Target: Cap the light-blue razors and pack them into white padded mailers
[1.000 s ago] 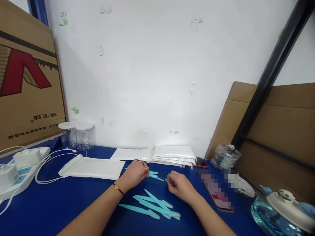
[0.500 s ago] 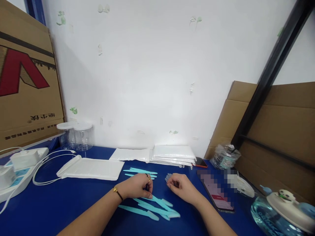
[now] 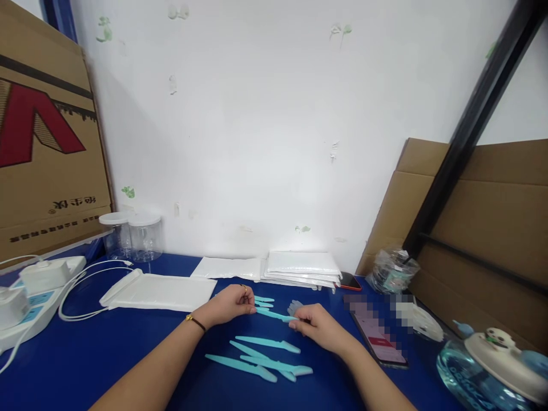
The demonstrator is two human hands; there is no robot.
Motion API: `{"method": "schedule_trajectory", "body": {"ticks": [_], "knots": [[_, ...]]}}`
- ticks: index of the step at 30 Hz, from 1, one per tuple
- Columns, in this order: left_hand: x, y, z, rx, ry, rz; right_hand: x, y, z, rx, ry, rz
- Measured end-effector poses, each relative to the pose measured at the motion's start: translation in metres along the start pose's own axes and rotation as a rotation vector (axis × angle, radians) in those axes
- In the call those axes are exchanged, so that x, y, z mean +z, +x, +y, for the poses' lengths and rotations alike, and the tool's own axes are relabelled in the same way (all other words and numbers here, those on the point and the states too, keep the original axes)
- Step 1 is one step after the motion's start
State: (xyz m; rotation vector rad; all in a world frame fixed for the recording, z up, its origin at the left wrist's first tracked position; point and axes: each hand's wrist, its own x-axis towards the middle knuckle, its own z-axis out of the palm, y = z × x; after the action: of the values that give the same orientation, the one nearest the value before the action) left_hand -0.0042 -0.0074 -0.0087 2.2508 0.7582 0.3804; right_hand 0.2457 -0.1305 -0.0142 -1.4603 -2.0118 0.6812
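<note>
My left hand (image 3: 233,303) pinches the handle end of a teal eyebrow razor (image 3: 274,314), which lies level just above the table. The thumb and fingers of my right hand (image 3: 320,326) close round its head end, so the blade is hidden; whether a cap is there too I cannot tell. Beyond my right fingertips lies a small heap of translucent pieces, perhaps blade caps (image 3: 294,306). Several loose teal razors (image 3: 269,343) are spread on the table nearer to me, some crossing. A few more razors (image 3: 264,300) lie behind my left hand, partly covered by it.
White padded packets (image 3: 303,264) are stacked against the wall, with a flat white pouch (image 3: 162,292) to the left. Clear jars (image 3: 145,240) and a power strip (image 3: 51,294) stand further left. A phone (image 3: 379,337) and a panda-topped bottle (image 3: 492,365) sit on the right.
My left hand has moved up and away from the near pile with one razor. My right hand has closed on that razor's head end.
</note>
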Motion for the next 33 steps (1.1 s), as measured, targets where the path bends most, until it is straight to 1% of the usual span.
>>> {"method": "schedule_trajectory", "body": {"ticks": [3,5,6,9,12,14,15,16,18,20,22,25,27,29,31,33], "knots": [[-0.005,0.001,-0.004,0.015,0.009,0.011,0.001,0.003,0.003,0.007,0.076,-0.036],[-0.011,0.0,-0.008,0.032,0.084,0.049,0.0,0.004,0.008,0.035,0.123,-0.048],[-0.015,-0.001,-0.01,0.027,0.128,0.079,-0.002,0.004,0.011,0.055,0.13,-0.034],[-0.029,-0.005,-0.02,-0.047,0.22,0.143,-0.008,0.004,0.02,0.112,0.05,0.089],[-0.036,-0.008,-0.028,-0.089,0.262,0.178,-0.012,0.003,0.021,0.181,-0.133,0.223],[-0.035,-0.009,-0.025,-0.071,0.29,0.216,-0.011,0.002,0.016,0.199,-0.226,0.272],[-0.032,-0.009,-0.02,-0.052,0.299,0.227,-0.008,0.001,0.013,0.186,-0.236,0.262],[-0.028,-0.009,-0.015,-0.032,0.302,0.221,-0.006,0.0,0.008,0.161,-0.222,0.222],[-0.018,-0.01,-0.001,0.02,0.298,0.161,0.001,-0.003,-0.001,0.093,-0.166,0.087],[-0.007,-0.011,0.012,0.081,0.288,0.062,0.007,-0.005,-0.008,0.044,-0.131,-0.029],[0.003,-0.012,0.021,0.136,0.271,-0.034,0.012,-0.005,-0.013,0.028,-0.12,-0.058],[0.016,-0.012,0.029,0.187,0.269,-0.101,0.015,-0.004,-0.015,0.035,-0.085,-0.045],[0.021,-0.011,0.03,0.186,0.305,-0.102,0.016,-0.002,-0.016,0.061,-0.038,-0.039],[0.022,-0.009,0.03,0.181,0.347,-0.081,0.016,0.0,-0.014,0.097,0.013,-0.023],[0.016,-0.008,0.029,0.21,0.402,-0.028,0.014,0.002,-0.011,0.108,0.036,0.012],[0.006,-0.008,0.025,0.236,0.471,0.046,0.01,0.003,-0.005,0.097,0.024,0.065]]}}
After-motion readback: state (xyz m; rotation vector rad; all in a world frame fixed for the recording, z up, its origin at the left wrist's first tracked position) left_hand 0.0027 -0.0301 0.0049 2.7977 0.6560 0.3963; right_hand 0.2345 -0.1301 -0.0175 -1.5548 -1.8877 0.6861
